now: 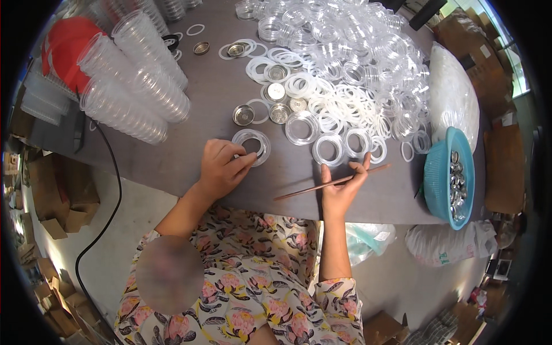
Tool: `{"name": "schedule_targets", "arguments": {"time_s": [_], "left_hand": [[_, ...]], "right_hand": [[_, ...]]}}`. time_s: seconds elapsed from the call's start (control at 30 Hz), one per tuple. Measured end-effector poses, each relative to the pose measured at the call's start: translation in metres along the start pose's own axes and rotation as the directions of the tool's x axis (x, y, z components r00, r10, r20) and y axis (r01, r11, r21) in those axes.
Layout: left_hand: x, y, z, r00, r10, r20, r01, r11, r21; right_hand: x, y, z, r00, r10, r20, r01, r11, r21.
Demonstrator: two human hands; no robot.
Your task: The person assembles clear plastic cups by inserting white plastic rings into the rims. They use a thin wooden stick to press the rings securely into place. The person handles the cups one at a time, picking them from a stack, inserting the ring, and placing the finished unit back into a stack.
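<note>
At the table's near side, my left hand [223, 168] has its fingers pinched together on the near rim of a clear plastic ring [265, 144] lying flat. To its right, my right hand [340, 194] is palm up and holds a thin brown stick [302, 191], which slants across the fingers. The fingertips of that hand are close to two more clear rings, one on the left [318, 155] and one on the right [349, 138]. Small round metal caps [243, 115] sit just beyond my left hand, some beside flat white gaskets [260, 112].
A large heap of clear rings [345, 40] and a pile of white gaskets [345, 106] cover the far middle. Stacked clear cups [123, 109] and a red cloth-like item [69, 49] stand left. A blue basket [432, 184] of metal pieces is at right, by a filled plastic bag [451, 86].
</note>
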State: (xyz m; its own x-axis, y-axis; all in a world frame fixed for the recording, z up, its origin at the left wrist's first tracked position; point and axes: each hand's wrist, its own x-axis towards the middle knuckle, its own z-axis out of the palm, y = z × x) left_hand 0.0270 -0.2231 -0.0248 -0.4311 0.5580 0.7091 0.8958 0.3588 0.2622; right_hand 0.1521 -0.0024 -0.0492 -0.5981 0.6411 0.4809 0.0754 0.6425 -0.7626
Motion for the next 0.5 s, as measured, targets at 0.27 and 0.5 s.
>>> {"name": "schedule_targets", "arguments": {"time_s": [0.27,0.5], "left_hand": [[0.012,0.001,-0.010,0.959,-0.139,0.248,0.188,0.964,-0.190],[0.012,0.007,-0.017,0.941,-0.141,0.307,0.195,0.969,-0.155]], "right_hand": [[0.002,0.002,0.002,1.000,-0.013,-0.025,0.014,0.999,0.036],[0.002,0.005,0.000,0.999,-0.018,-0.042,0.019,1.000,0.018]]}}
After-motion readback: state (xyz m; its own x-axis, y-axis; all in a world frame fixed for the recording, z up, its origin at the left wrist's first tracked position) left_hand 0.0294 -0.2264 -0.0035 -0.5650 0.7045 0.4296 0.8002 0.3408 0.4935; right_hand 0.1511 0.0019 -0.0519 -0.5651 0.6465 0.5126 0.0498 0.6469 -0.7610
